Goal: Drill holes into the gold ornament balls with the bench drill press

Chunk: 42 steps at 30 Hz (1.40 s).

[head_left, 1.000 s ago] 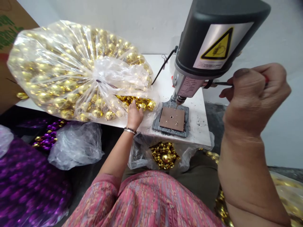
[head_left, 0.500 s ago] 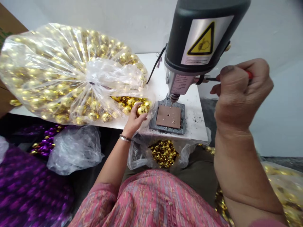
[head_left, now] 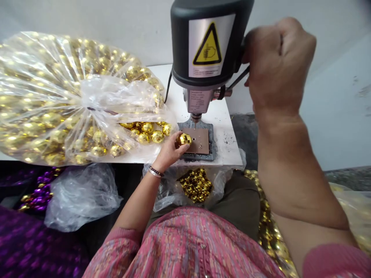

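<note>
Between the thumb and fingers of my left hand (head_left: 171,150) is a gold mirrored ball (head_left: 184,139), held over the left side of a brown square board (head_left: 203,143). That board has a small hole and lies on the grey base (head_left: 213,133) of a bench drill press (head_left: 199,94). The drill's chuck and thin bit point down above the board, to the right of the ball. My right hand (head_left: 279,65) is closed around the feed lever (head_left: 241,77) on the drill's right side; its grip end is hidden in the fist.
A big clear bag of gold balls (head_left: 55,104) fills the table's left. An open bag of gold pieces (head_left: 197,186) hangs at the front edge. Purple balls (head_left: 43,189) and a crumpled plastic bag (head_left: 84,197) lie lower left. Dark shavings dot the white table (head_left: 228,143).
My left hand has brought a gold ball from the bag's opening to over the board. My right hand has moved up with the lever. The view has shifted to the right.
</note>
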Motion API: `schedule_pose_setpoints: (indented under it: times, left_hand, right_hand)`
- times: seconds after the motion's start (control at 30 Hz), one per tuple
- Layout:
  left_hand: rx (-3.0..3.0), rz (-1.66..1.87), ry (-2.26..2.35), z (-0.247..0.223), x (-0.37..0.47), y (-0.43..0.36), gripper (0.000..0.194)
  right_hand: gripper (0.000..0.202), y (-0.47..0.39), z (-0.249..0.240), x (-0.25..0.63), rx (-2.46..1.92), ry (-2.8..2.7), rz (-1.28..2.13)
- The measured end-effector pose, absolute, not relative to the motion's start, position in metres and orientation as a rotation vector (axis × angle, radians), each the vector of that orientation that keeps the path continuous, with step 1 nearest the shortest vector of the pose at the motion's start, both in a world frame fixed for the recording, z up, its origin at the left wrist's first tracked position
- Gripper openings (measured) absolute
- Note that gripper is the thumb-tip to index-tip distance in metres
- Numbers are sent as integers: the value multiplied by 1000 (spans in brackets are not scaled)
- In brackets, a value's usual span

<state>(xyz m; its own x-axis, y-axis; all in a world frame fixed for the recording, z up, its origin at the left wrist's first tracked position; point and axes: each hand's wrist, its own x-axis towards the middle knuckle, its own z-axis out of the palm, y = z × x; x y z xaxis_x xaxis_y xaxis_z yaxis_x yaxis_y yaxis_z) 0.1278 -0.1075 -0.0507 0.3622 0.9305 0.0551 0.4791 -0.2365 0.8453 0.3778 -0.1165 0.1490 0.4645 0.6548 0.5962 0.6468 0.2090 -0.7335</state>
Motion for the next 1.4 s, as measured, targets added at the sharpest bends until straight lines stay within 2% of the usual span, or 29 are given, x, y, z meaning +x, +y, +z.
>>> schedule_pose_setpoints:
  times: [0.17, 0.27, 0.43, 0.67, 0.87, 1.0, 1.17, 1.4]
  left_hand:
    - [1921, 655, 1264, -43, 135, -98, 61]
    - [1896, 611, 1289, -40, 141, -95, 55]
    - [1964, 569, 1355, -28, 149, -93, 47]
    - [2138, 458, 1316, -22, 160, -80, 56]
    - [2163, 501, 1166, -37, 169, -66, 64]
    - [2005, 524, 1109, -43, 169, -66, 69]
    - [1914, 575, 1100, -44, 171, -69, 74]
    - [1910, 597, 1071, -46, 172, -71, 64]
  right_hand:
    - [41, -89, 172, 375, -1548, -1090, 152]
    - [48, -82, 175, 372, -1535, -1076, 134]
    - [46, -85, 172, 370, -1484, -1086, 151]
    - [54, -82, 172, 370, -1403, -1029, 195]
    - [51, -82, 167, 375, -1359, -1096, 212]
    - [42, -87, 166, 375, -1398, -1134, 215]
    - [47, -112, 151, 369, -1357, -1201, 5]
    - [24, -165, 90, 369, -1163, -1393, -332]
